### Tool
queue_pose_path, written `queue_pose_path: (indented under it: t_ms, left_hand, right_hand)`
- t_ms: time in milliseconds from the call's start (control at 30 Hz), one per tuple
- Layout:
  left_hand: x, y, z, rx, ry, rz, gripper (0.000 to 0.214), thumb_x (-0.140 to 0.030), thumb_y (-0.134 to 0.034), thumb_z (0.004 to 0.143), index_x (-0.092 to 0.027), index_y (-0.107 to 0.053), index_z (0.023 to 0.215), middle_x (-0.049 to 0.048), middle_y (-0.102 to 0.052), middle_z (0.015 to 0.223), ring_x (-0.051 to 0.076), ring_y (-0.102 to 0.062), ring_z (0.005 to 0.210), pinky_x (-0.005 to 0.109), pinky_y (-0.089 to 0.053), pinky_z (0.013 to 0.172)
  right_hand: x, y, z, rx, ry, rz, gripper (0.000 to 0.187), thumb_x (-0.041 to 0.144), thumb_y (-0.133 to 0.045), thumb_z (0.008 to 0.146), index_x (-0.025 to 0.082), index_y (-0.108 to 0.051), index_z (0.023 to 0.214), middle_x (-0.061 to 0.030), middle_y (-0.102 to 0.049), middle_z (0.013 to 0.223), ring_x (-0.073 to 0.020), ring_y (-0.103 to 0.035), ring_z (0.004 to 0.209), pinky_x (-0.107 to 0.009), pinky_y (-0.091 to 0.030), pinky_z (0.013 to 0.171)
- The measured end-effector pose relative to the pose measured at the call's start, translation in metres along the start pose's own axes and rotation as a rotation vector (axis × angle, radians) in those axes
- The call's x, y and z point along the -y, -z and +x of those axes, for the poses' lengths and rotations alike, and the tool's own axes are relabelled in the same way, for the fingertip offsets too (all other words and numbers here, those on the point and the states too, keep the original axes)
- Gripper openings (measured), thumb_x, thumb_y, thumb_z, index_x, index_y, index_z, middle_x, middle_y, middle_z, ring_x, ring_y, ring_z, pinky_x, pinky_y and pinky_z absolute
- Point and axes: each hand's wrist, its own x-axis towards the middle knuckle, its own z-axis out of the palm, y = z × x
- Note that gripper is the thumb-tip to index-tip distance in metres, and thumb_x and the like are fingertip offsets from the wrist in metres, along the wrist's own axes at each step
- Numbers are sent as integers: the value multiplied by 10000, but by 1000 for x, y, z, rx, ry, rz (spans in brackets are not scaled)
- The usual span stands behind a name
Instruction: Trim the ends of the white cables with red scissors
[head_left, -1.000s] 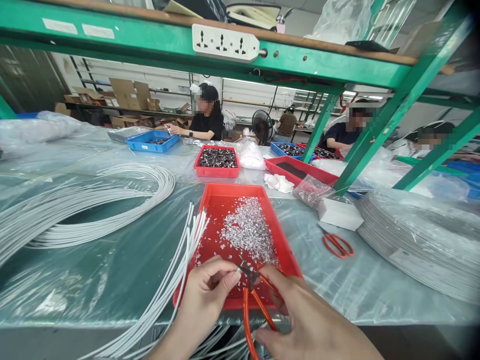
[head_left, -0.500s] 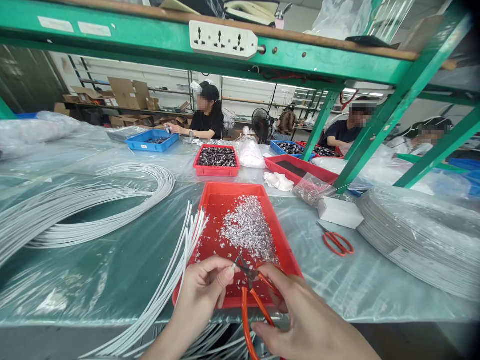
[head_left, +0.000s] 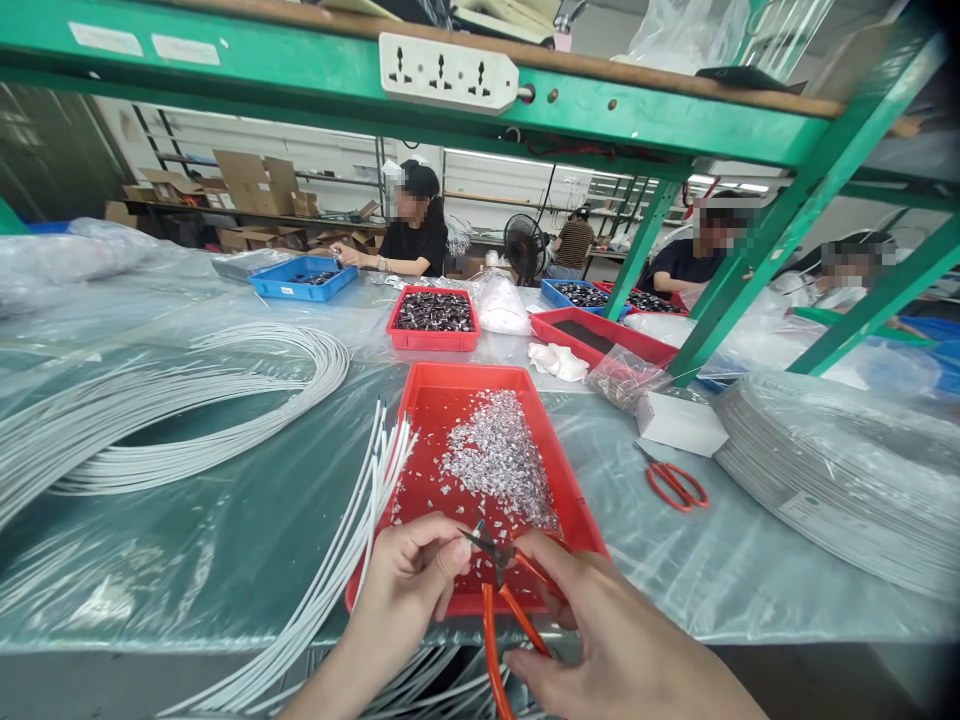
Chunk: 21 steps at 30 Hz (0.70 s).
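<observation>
Over the near end of a red tray (head_left: 577, 500), my left hand (head_left: 416, 570) pinches the end of a white cable (head_left: 474, 540), its tip showing a bit of green. My right hand (head_left: 592, 610) grips a pair of scissors (head_left: 491, 610) with orange handles. The scissor blades lie across the cable tip, close to my left fingertips. Inside the tray is a heap of small silvery scraps (head_left: 499, 450). A bunch of white cables (head_left: 352, 540) leans over the tray's left rim and runs down past the table's front edge.
Coiled white cables (head_left: 300, 440) lie at left, another large coil (head_left: 840, 490) at right. Spare red-handled scissors (head_left: 675, 485) rest by a white box (head_left: 679, 422). Behind stands a red bin of dark parts (head_left: 433, 320). A green shelf frame (head_left: 300, 85) crosses overhead. Co-workers sit beyond.
The scissor blades have shifted slightly at the cable tip and look closer together. My left hand keeps its pinch in nearly the same place.
</observation>
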Motion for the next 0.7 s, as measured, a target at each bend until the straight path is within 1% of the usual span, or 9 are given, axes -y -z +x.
queue_pose_path:
  t_ms: [167, 267, 333, 400, 467, 533, 600, 667, 700]
  left_hand:
    - [-6, -1, 1, 25, 10, 6, 375, -445, -664, 809, -111, -605, 648, -25, -410, 484, 73, -330, 343, 128, -227, 357]
    - [-8, -2, 1, 24, 4, 12, 347, -420, -657, 814, -113, -614, 659, -23, -419, 496, 72, -332, 346, 128, -224, 358]
    - [-8, -3, 1, 25, -9, 16, 323, -388, -651, 822, -115, -614, 655, -25, -415, 504, 70, -334, 353, 129, -229, 363]
    - [-6, -2, 0, 23, -24, 21, 286, -356, -648, 826, -117, -634, 670, -19, -423, 534, 70, -342, 363, 131, -234, 365]
    - [-3, -2, 0, 14, -41, -3, 246, -337, -656, 824, -125, -661, 699, -13, -438, 558, 65, -344, 362, 130, -231, 359]
    - [-2, -1, -1, 1, -57, -58, 218, -330, -670, 823, -138, -679, 720, -2, -473, 581, 56, -348, 354, 123, -228, 354]
    - [-3, -1, -1, -7, -45, -111, 219, -344, -691, 815, -144, -683, 726, 15, -518, 601, 48, -358, 343, 114, -230, 354]
    - [-5, 0, 0, -5, -2, -140, 257, -379, -714, 795, -137, -680, 716, 28, -544, 602, 44, -367, 331, 105, -223, 350]
    - [-6, 0, 0, -1, 17, -152, 277, -398, -723, 784, -134, -678, 714, 30, -547, 592, 43, -367, 322, 99, -215, 344]
  right_hand:
    - [-2, -1, 0, -24, 1, 1, 509, 319, -579, 677, 255, -427, 1159, -38, -576, 920, -217, -527, 816, -335, -457, 647]
    - [5, 4, 1, 10, -12, -9, 505, 323, -570, 677, 225, -439, 1155, -61, -583, 945, -220, -530, 810, -340, -463, 645]
    - [10, 9, 1, 57, -40, -9, 445, 305, -561, 675, 200, -480, 1099, -69, -596, 917, -224, -539, 799, -349, -468, 648]
    - [13, 11, 3, 81, -32, -11, 362, 282, -559, 669, 189, -519, 1017, -67, -608, 865, -222, -552, 766, -347, -474, 634]
    - [12, 12, 5, 31, 10, 24, 381, 276, -574, 659, 187, -506, 1023, -57, -613, 813, -205, -567, 681, -326, -485, 585]
    - [8, 11, 8, -110, 33, 144, 471, 272, -574, 672, 175, -431, 1110, -55, -616, 799, -194, -588, 658, -307, -505, 589]
    - [5, 12, 9, -256, 41, 322, 517, 257, -560, 692, 158, -352, 1155, -75, -617, 864, -194, -612, 741, -282, -525, 665]
    - [2, 12, 8, -288, 54, 427, 508, 227, -547, 698, 155, -330, 1152, -85, -613, 918, -187, -615, 812, -259, -525, 723]
    - [2, 11, 7, -251, 61, 423, 510, 215, -548, 691, 157, -337, 1152, -85, -613, 935, -183, -616, 813, -257, -525, 731]
